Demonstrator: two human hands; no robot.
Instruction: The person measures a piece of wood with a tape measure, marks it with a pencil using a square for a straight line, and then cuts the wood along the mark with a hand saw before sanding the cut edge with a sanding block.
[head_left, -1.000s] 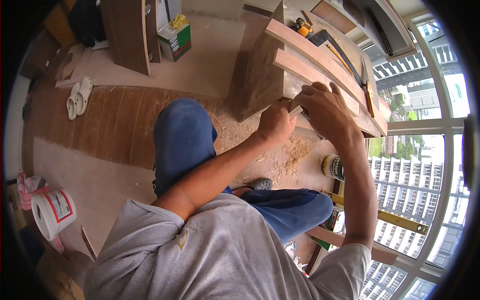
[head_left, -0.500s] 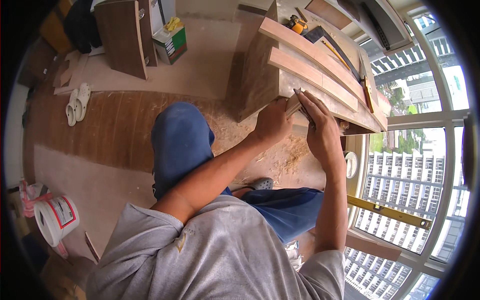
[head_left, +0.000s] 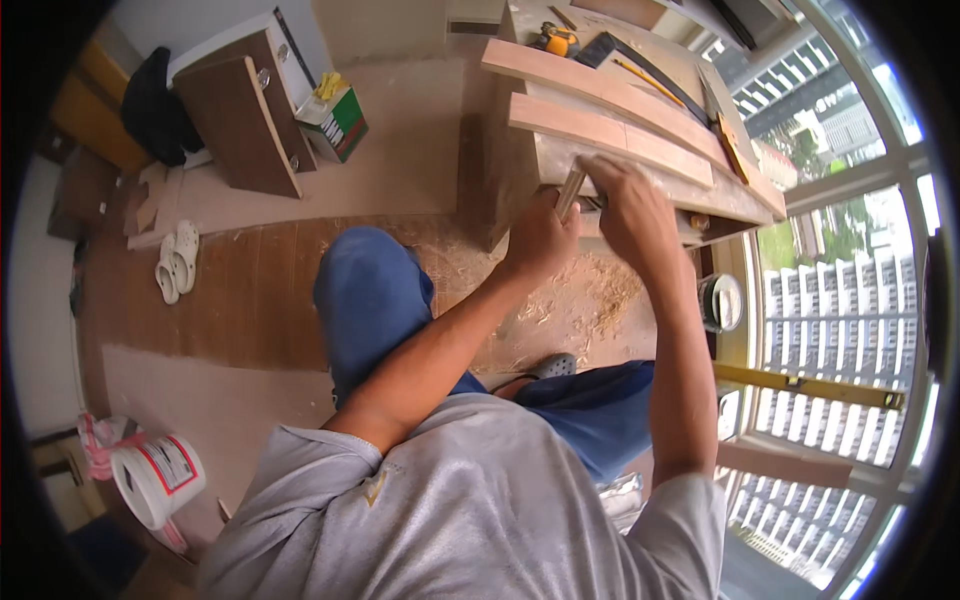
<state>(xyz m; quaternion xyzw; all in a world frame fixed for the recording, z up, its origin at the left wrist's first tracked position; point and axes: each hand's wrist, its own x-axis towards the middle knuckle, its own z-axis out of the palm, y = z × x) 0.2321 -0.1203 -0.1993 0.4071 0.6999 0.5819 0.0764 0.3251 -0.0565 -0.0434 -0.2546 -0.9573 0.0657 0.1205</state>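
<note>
My left hand (head_left: 545, 235) is closed around a narrow wooden strip (head_left: 571, 190), its end sticking up past the thumb at the near edge of a wooden work surface (head_left: 556, 160). Close on its right, my right hand (head_left: 635, 205) curls its fingers over the strip's far side. A dark sliver shows beneath those fingers, but what it is stays hidden. Just beyond both hands lie a shorter pale plank (head_left: 600, 135) and a longer plank (head_left: 610, 88), side by side.
Behind the planks are an orange-and-black tool (head_left: 558, 40), a black angled square (head_left: 600, 48) and a yellow pencil (head_left: 648, 82). Wood shavings (head_left: 605, 290) litter the floor below. A yellow spirit level (head_left: 800, 382) and a tin (head_left: 720, 303) stand right, by the window.
My right hand's fingers, stretched along the piece before, are now bent over it. The wooden strip stands more upright in my left hand. The whole view has shifted slightly.
</note>
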